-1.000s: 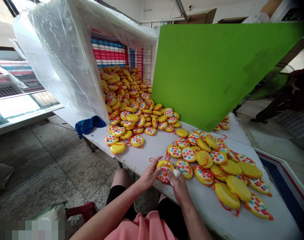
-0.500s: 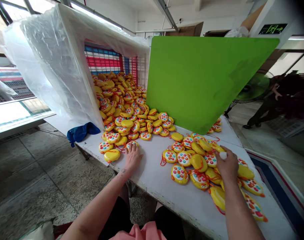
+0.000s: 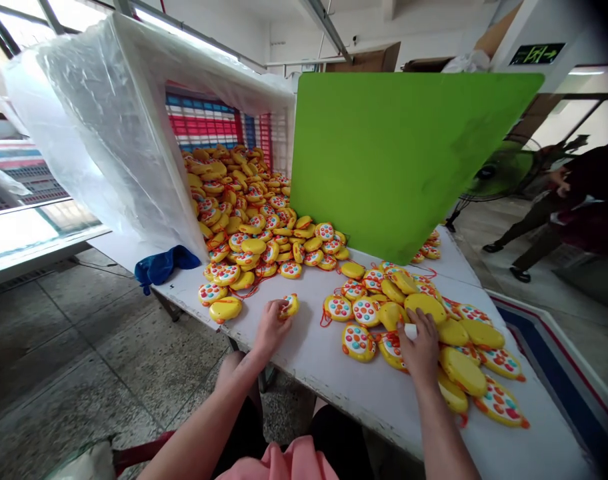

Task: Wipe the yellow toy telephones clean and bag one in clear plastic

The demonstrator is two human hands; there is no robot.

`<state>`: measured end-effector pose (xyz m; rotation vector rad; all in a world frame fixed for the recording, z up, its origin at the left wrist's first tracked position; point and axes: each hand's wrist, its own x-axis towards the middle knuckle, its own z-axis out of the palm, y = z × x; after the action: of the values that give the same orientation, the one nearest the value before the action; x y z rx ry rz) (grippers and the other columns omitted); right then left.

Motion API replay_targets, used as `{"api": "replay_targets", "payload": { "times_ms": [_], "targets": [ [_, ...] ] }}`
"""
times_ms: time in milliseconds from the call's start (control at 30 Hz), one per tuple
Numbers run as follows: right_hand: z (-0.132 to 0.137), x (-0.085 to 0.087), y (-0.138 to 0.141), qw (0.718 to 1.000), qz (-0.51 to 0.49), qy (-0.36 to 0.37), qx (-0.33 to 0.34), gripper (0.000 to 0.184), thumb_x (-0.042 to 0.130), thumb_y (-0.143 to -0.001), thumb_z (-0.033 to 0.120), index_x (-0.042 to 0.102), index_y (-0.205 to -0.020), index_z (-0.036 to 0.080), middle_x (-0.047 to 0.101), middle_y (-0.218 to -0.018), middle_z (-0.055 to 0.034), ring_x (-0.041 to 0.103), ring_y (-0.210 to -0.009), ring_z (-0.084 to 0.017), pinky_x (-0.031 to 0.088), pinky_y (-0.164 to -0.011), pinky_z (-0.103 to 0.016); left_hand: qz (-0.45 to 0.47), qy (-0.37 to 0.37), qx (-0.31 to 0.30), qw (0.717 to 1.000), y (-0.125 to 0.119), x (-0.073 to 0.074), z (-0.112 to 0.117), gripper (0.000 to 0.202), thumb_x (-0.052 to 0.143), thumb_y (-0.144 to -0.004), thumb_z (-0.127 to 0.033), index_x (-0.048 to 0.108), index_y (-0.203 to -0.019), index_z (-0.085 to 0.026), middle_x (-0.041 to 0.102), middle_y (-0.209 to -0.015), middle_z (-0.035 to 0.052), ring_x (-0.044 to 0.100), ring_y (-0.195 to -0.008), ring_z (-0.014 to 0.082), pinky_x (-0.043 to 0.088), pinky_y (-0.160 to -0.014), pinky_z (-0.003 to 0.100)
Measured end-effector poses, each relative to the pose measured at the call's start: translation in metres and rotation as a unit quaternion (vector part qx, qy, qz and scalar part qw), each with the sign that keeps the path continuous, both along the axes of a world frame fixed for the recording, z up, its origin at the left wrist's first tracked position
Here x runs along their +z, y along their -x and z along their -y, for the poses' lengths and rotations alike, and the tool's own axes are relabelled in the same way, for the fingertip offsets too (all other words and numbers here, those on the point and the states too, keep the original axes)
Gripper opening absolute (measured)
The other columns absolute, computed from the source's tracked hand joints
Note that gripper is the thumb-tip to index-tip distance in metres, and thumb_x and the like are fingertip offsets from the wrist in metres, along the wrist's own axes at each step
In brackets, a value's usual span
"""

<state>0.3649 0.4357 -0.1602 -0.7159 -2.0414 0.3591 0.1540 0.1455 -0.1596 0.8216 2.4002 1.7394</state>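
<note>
Left hand [image 3: 270, 328]: fingers closed on the rim of one toy [image 3: 289, 305], thumb side hidden.
Toy: tilted, button face partly showing, at the bare middle of the table [image 3: 311, 350], between the two heaps.
Handling (judged): hard plastic shell, light, stiff and glossy, so it may slip. Best held across the rim, clear of the buttons. The orange cord [image 3: 326, 321] seen on its neighbours may snag.
Right hand [image 3: 422, 348]: resting on the near heap [image 3: 464, 333], pinching a small white piece [image 3: 411, 331].
Blue cloth [image 3: 164, 263]: bunched at the table's left edge.
Far heap [image 3: 239, 200]: many of the same toys, under a clear plastic sheet [image 3: 104, 127].
Green board [image 3: 399, 160]: upright behind the near heap.
Person [image 3: 579, 193]: far right, well apart.
</note>
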Motion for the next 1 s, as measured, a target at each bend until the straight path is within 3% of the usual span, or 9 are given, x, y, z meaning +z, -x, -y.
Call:
{"api": "replay_targets", "payload": {
  "times_ms": [167, 267, 367, 433, 600, 733, 800, 867, 1000],
  "targets": [
    [-0.034, 0.021, 0.0, 0.988, -0.002, 0.15, 0.023, 0.053, 0.053, -0.081, 0.048, 0.061, -0.122, 0.016, 0.062, -0.123, -0.0154, 0.056, -0.115, -0.031, 0.043, -0.099, -0.05, 0.157, -0.132, -0.016, 0.979, -0.025, 0.011, -0.001, 0.042, 0.06, -0.082, -0.049, 0.054, -0.112, -0.02, 0.058, -0.115, 0.0112, 0.063, -0.093, 0.023, 0.059, -0.067, 0.037],
    [-0.034, 0.034, 0.006, 0.99, 0.015, 0.139, 0.007, 0.05, 0.055, -0.078, 0.046, 0.065, -0.117, 0.017, 0.065, -0.118, -0.0148, 0.058, -0.112, -0.033, 0.043, -0.098, -0.053, 0.297, -0.211, -0.054, 0.93, -0.037, 0.021, -0.002, 0.043, 0.06, -0.083, -0.049, 0.052, -0.114, -0.021, 0.058, -0.114, 0.0103, 0.064, -0.088, 0.0216, 0.061, -0.061, 0.039],
    [0.005, 0.033, 0.013, 0.995, 0.034, 0.077, 0.061, 0.043, 0.054, -0.079, 0.04, 0.066, -0.114, 0.018, 0.063, -0.124, -0.014, 0.049, -0.123, -0.034, 0.035, -0.106, -0.055, 0.431, -0.281, -0.093, 0.852, -0.047, 0.028, -0.005, 0.039, 0.064, -0.082, -0.042, 0.052, -0.112, -0.022, 0.058, -0.11, 0.0072, 0.065, -0.084, 0.02, 0.062, -0.058, 0.039],
    [0.048, 0.027, 0.018, 0.981, 0.039, 0.082, 0.173, 0.045, 0.053, -0.082, 0.031, 0.059, -0.126, 0.02, 0.055, -0.135, -0.011, 0.043, -0.131, -0.029, 0.034, -0.109, -0.052, 0.463, -0.29, -0.107, 0.831, -0.053, 0.03, -0.008, 0.038, 0.063, -0.083, -0.04, 0.051, -0.114, -0.023, 0.058, -0.111, 0.0067, 0.066, -0.081, 0.02, 0.062, -0.056, 0.037],
    [0.136, 0.019, 0.024, 0.92, 0.125, 0.071, 0.364, 0.074, 0.039, -0.075, 0.0, 0.043, -0.142, 0.031, 0.025, -0.156, 0.0021, 0.017, -0.145, -0.023, 0.022, -0.117, -0.048, 0.492, -0.245, -0.155, 0.821, -0.066, 0.028, -0.013, 0.042, 0.059, -0.086, -0.041, 0.052, -0.123, -0.024, 0.06, -0.109, 0.0077, 0.066, -0.077, 0.0189, 0.059, -0.053, 0.031],
    [0.15, 0.021, 0.024, 0.902, 0.047, 0.203, 0.379, 0.054, 0.051, -0.083, 0.011, 0.054, -0.133, 0.029, 0.047, -0.143, -0.0037, 0.04, -0.134, -0.026, 0.033, -0.113, -0.046, 0.457, -0.205, -0.176, 0.847, -0.067, 0.027, -0.011, 0.047, 0.054, -0.088, -0.051, 0.057, -0.125, -0.022, 0.063, -0.104, 0.0076, 0.063, -0.077, 0.0141, 0.054, -0.061, 0.024],
    [0.151, 0.021, 0.022, 0.866, 0.0, 0.347, 0.36, 0.042, 0.06, -0.085, 0.024, 0.059, -0.126, 0.026, 0.06, -0.128, -0.0073, 0.056, -0.117, -0.027, 0.046, -0.101, -0.045, 0.414, -0.175, -0.184, 0.874, -0.066, 0.028, -0.009, 0.047, 0.057, -0.087, -0.051, 0.06, -0.122, -0.021, 0.065, -0.105, 0.0077, 0.062, -0.083, 0.0134, 0.051, -0.065, 0.02],
    [0.153, 0.02, 0.021, 0.797, -0.058, 0.499, 0.335, 0.039, 0.065, -0.083, 0.035, 0.06, -0.121, 0.024, 0.066, -0.116, -0.0082, 0.064, -0.101, -0.028, 0.056, -0.083, -0.043, 0.394, -0.16, -0.203, 0.882, -0.066, 0.029, -0.008, 0.046, 0.063, -0.084, -0.048, 0.061, -0.121, -0.021, 0.066, -0.108, 0.0074, 0.063, -0.088, 0.0142, 0.05, -0.068, 0.02],
    [0.158, 0.017, 0.02, 0.677, -0.175, 0.659, 0.277, 0.057, 0.075, -0.074, 0.039, 0.054, -0.126, 0.028, 0.066, -0.115, -0.0049, 0.066, -0.096, -0.028, 0.059, -0.069, -0.039, 0.432, -0.202, -0.224, 0.85, -0.072, 0.034, -0.011, 0.049, 0.068, -0.081, -0.044, 0.057, -0.123, -0.023, 0.064, -0.119, 0.0082, 0.065, -0.095, 0.0204, 0.055, -0.072, 0.029]
  ]
}}
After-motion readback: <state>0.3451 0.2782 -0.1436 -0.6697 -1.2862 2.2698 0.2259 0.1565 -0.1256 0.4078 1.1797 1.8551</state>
